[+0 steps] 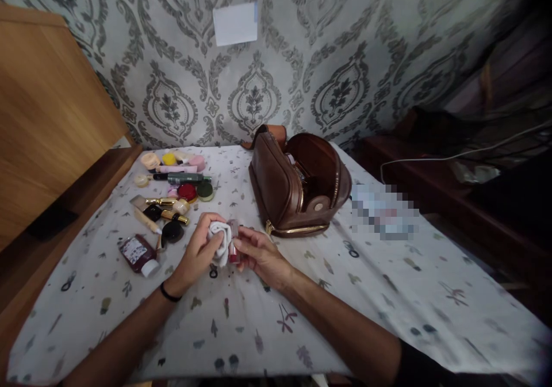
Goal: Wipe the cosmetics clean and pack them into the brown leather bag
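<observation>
A folded white cloth (221,242) is gripped in my left hand (199,250), over the middle of the table. My right hand (263,256) has its fingers round a small clear tube with a red base (233,251), which touches the cloth's right side. Just behind my right hand stands an unzipped brown bag (280,186), its flap folded open and some small items inside. To the left of my left hand are a round black container (172,232) and a dark red bottle with a white cap (138,255), lying on its side.
Several cosmetics, among them a green tube (183,177) and a red round jar (187,192), lie at the back left of the patterned tablecloth (181,335). A wooden panel (52,117) borders the left side. A blurred-out item (383,211) lies at the right.
</observation>
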`<action>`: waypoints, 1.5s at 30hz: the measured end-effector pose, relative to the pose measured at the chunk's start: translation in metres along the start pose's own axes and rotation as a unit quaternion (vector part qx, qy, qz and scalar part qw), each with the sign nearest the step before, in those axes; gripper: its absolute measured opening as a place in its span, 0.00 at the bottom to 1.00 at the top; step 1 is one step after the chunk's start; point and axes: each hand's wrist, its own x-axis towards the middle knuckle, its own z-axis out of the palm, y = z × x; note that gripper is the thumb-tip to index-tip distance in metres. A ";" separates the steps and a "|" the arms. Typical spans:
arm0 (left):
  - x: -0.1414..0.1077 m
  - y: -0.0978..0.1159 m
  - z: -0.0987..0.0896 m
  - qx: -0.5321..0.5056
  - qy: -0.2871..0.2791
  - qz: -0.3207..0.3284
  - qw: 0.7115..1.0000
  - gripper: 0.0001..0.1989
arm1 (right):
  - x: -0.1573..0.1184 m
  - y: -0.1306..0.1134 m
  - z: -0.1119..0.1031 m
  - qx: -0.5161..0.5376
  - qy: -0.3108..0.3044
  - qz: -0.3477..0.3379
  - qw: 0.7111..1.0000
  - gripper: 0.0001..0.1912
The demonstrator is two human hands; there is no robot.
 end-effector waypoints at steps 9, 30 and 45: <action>0.008 0.001 -0.004 0.051 0.002 0.082 0.995 0.05 | 0.001 0.000 0.000 -0.049 0.017 -0.037 0.998 0.19; 0.010 -0.002 -0.010 0.070 0.059 0.026 0.995 0.07 | -0.001 0.000 -0.002 -0.059 -0.024 -0.002 0.998 0.15; 0.008 0.008 -0.007 0.041 -0.095 0.124 0.987 0.03 | 0.006 -0.003 -0.005 0.064 0.084 -0.028 0.994 0.20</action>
